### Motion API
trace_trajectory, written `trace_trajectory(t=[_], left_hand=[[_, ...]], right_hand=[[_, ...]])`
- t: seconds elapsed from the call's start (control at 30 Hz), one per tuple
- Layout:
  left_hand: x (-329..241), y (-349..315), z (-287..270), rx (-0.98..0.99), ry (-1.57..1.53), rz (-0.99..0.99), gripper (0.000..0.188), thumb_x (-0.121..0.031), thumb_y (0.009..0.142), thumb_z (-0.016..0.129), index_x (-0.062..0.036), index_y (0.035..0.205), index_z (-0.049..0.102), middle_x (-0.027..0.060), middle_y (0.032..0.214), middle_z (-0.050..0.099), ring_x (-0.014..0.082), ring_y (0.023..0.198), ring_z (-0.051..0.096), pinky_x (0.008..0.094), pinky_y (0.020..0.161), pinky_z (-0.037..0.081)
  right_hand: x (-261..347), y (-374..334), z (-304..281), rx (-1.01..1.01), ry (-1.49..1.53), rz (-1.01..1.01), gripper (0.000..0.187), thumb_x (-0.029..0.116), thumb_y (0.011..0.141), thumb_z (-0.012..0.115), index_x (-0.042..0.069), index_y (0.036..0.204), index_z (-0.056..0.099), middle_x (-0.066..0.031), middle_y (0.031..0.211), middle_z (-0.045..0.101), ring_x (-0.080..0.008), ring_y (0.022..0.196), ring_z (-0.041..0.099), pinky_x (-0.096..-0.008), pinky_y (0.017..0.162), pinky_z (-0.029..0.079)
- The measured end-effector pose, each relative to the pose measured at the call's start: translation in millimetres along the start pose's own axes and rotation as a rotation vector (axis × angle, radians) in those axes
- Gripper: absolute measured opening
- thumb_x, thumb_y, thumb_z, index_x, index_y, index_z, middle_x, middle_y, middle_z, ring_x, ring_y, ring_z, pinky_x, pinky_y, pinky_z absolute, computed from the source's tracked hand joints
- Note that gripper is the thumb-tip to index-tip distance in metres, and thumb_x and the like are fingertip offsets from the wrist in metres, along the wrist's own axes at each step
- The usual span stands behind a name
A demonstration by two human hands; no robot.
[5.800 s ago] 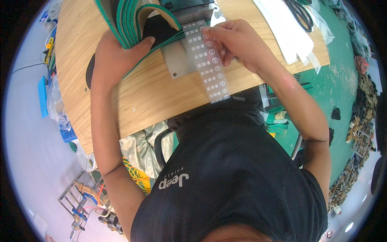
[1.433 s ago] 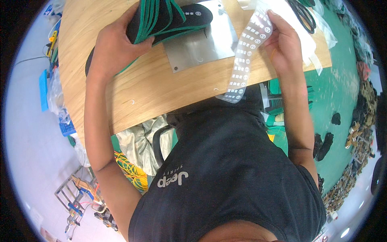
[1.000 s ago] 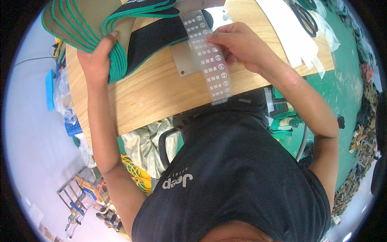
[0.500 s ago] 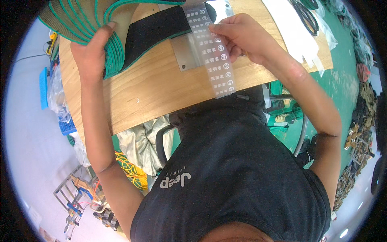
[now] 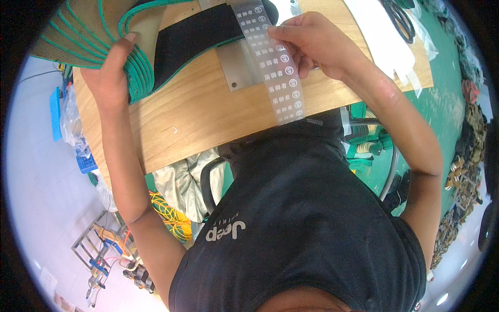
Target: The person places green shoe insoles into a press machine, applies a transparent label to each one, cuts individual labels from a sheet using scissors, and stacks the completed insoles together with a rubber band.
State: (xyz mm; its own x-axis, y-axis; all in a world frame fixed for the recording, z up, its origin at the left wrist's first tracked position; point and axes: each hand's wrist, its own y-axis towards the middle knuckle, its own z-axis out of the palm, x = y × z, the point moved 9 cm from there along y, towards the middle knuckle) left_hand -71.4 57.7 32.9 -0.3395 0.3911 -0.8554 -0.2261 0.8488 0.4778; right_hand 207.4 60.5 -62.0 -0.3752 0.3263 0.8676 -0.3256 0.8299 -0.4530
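My left hand (image 5: 110,75) is closed round a fanned stack of insoles (image 5: 83,28) with tan undersides and green edges, thumb on top. A black insole (image 5: 195,39) with a green edge lies flat beside the stack, its tip reaching over a thin metal plate (image 5: 235,66) on the table. Across that tip runs a clear strip of white printed labels (image 5: 282,86), hanging down toward the table's near edge. My right hand (image 5: 319,44) pinches the strip's right edge between thumb and forefinger, its other fingers curled.
The wooden table (image 5: 187,125) ends close to my body. White sheets (image 5: 377,41) and a black cable coil (image 5: 399,23) lie at its right. More green-edged insoles (image 5: 364,148) sit below the right side. A yellow net bundle (image 5: 174,218) and silvery cloth (image 5: 184,179) are under the table.
My left hand has shifted slightly left with the insole stack, which is fanned wider. My right hand has moved up a little, still pinching the label strip.
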Motion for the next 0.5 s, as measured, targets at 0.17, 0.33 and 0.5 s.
trace_trajectory(t=[0.17, 0.33, 0.5], left_hand=[[-1.2, -0.6, 1.0, 0.005, 0.029, 0.01, 0.038, -0.004, 0.066, 0.07, 0.003, 0.101, 0.058, 0.0076, 0.097, 0.061, 0.0171, 0.087, 0.057, 0.0298, 0.082, 0.044], [5.5, -1.7, 2.4, 0.08, 0.046, -0.012, 0.045, -0.003, 0.069, 0.066, 0.0039, 0.112, 0.054, 0.011, 0.109, 0.058, 0.0214, 0.1, 0.054, 0.0344, 0.091, 0.041], [6.9, -0.4, 3.1, 0.099, 0.057, -0.008, 0.045, -0.003, 0.069, 0.066, 0.004, 0.111, 0.054, 0.0111, 0.109, 0.058, 0.0213, 0.099, 0.055, 0.0336, 0.09, 0.042]], right_hand=[[-1.8, 1.2, -0.1, 0.025, 0.035, 0.019, 0.029, 0.025, 0.09, 0.053, 0.0, 0.078, 0.062, -0.0059, 0.058, 0.06, -0.0093, 0.044, 0.057, -0.0176, 0.034, 0.042], [4.0, -2.2, -2.6, -0.055, -0.06, -0.005, 0.03, 0.024, 0.091, 0.053, -0.001, 0.079, 0.062, -0.0069, 0.057, 0.06, -0.0094, 0.041, 0.056, -0.0172, 0.033, 0.042], [0.8, 0.5, 0.2, 0.012, 0.01, 0.017, 0.03, 0.024, 0.091, 0.053, -0.002, 0.079, 0.062, -0.0072, 0.056, 0.06, -0.0093, 0.041, 0.056, -0.0164, 0.032, 0.042]])
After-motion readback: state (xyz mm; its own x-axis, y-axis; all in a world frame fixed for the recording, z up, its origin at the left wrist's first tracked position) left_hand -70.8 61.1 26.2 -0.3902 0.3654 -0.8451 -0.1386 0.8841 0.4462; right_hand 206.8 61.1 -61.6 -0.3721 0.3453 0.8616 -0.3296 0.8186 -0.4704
